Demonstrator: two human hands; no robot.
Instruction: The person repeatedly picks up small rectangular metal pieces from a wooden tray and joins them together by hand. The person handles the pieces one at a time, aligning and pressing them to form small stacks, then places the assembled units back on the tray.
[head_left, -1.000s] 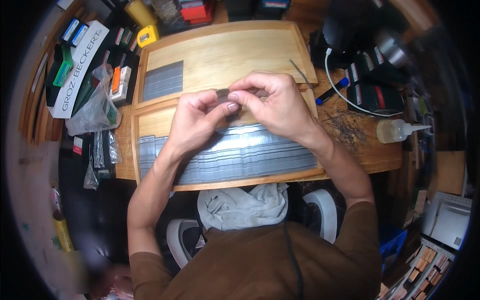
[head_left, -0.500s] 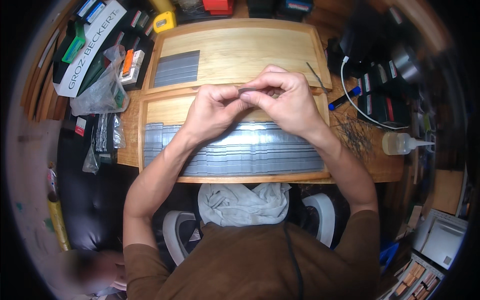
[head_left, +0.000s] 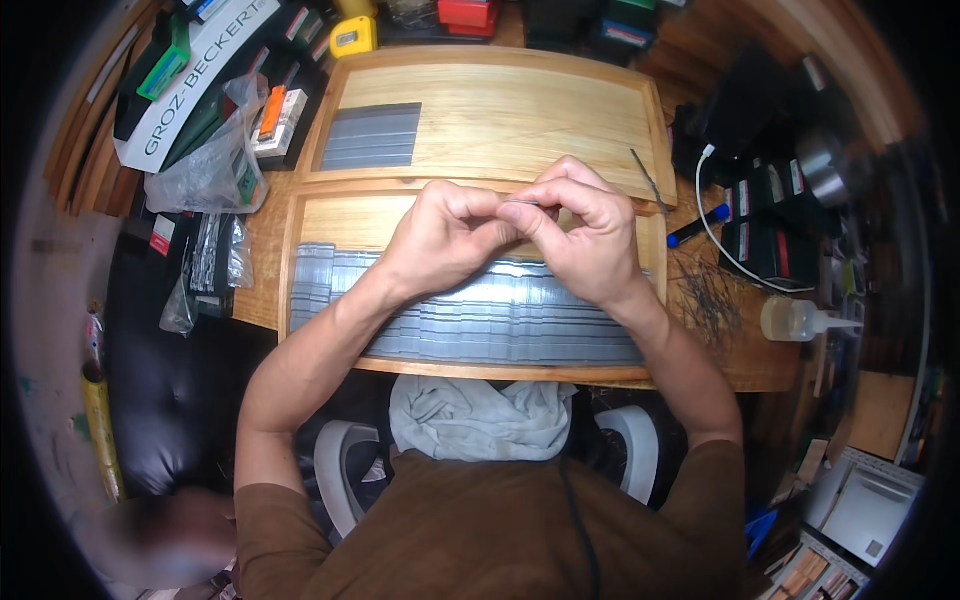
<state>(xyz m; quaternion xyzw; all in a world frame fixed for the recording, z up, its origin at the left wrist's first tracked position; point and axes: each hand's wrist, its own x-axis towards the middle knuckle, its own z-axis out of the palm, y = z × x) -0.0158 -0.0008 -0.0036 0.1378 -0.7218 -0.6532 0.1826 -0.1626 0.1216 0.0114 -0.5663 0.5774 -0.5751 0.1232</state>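
Strip (head_left: 530, 204) looks thinner, more edge-on than a second ago — pinched in the closed fingertips of left hand (head_left: 443, 238) and right hand (head_left: 592, 236), over near tray (head_left: 348, 222). Likely being turned; not yet set down.

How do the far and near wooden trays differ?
The far tray has a small grey block at its left; the near tray has a grey spread across most of its width. The far tray is mostly bare; the near tray is bare mainly toward its far side. Both are wooden and rimmed.
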